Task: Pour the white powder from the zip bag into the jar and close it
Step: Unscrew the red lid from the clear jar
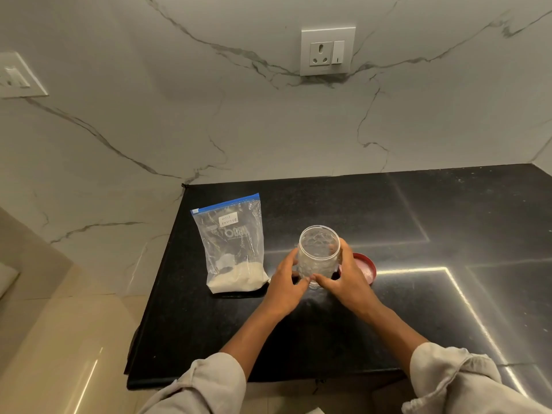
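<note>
- My left hand (285,289) holds the jar (319,254) on its left side, the fingers curled around the lower wall.
- My right hand (348,277) grips the same jar from the right, thumb in front, fingers behind it.
- The jar stands upright between both hands on the black counter (448,219); it is clear, open on top, and looks empty.
- The red lid (366,268) lies flat on the counter, just behind my right hand.
- The zip bag (231,243) stands to the left of my left hand, near but apart, its blue strip on top.
- The white powder (239,279) sits in the bottom of the bag.
- On the marble wall (179,115) behind is a socket (327,51).
</note>
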A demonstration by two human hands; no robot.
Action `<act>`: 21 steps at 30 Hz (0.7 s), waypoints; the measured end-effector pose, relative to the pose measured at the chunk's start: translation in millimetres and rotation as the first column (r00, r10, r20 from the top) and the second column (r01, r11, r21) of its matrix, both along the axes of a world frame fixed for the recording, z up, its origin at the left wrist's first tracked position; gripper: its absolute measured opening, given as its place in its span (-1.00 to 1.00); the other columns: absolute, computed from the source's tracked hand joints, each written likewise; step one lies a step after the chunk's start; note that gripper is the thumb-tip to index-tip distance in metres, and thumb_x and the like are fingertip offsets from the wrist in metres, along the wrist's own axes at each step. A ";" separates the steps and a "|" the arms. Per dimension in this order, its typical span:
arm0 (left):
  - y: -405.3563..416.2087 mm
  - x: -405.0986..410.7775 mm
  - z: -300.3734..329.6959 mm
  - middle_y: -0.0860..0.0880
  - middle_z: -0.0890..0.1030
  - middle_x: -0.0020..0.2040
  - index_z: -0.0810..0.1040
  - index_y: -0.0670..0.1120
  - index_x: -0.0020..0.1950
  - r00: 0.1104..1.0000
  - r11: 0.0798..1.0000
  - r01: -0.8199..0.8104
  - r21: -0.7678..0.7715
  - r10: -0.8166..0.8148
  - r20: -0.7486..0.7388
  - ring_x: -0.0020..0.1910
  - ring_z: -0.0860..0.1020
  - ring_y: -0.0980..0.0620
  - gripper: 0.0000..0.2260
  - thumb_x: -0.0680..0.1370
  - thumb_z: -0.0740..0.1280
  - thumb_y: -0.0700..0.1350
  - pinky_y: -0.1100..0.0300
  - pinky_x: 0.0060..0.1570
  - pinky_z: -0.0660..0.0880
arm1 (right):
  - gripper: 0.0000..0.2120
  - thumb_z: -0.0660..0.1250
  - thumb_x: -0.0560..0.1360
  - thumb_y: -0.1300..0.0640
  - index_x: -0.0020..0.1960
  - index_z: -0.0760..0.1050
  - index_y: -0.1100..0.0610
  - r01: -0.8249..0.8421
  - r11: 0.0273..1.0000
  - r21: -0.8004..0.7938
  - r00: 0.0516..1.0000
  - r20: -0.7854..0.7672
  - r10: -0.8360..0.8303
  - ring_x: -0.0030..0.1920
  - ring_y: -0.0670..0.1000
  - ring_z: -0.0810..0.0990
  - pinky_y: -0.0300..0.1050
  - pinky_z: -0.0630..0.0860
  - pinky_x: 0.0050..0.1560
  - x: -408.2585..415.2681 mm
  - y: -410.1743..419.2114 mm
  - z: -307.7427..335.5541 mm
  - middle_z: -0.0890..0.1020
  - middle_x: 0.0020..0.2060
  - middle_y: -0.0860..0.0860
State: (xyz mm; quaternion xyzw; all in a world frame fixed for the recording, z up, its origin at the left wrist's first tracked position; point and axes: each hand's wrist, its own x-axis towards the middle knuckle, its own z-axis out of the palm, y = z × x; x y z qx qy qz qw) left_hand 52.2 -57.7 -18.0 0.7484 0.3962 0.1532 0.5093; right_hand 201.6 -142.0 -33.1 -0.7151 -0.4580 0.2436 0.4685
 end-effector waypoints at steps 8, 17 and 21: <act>5.0 17.1 13.0 0.04 0.39 0.42 0.19 0.09 0.55 0.997 1.000 0.018 -0.022 -0.016 0.078 0.28 0.44 0.19 -0.46 0.63 0.25 -0.21 0.35 0.15 0.46 | -0.12 0.60 0.25 -0.05 0.37 0.10 -0.20 0.120 0.989 0.088 0.991 -0.063 -0.114 0.22 -0.26 0.47 -0.41 0.45 0.10 11.3 23.8 15.2 0.44 0.24 -0.20; 5.3 17.2 10.0 -0.05 0.29 0.55 0.19 -0.01 0.58 0.998 0.998 0.057 -0.019 -0.057 -0.001 0.44 0.38 0.01 -0.50 0.65 0.23 -0.19 0.25 0.25 0.34 | -0.18 0.60 0.28 0.05 0.35 0.17 0.06 0.444 0.891 0.101 0.895 0.008 -0.447 0.20 0.02 0.47 -0.20 0.39 0.12 84.7 46.3 25.2 0.42 0.24 0.06; 6.2 11.2 7.6 -0.04 0.32 0.53 0.23 -0.03 0.55 0.999 0.999 0.050 -0.015 -0.051 -0.020 0.43 0.40 0.01 -0.53 0.65 0.23 -0.18 0.20 0.31 0.35 | -0.16 0.58 0.32 0.04 0.39 0.12 0.05 0.458 0.888 0.038 0.889 -0.029 -0.457 0.26 0.05 0.44 -0.15 0.40 0.13 93.6 38.6 14.2 0.39 0.26 0.03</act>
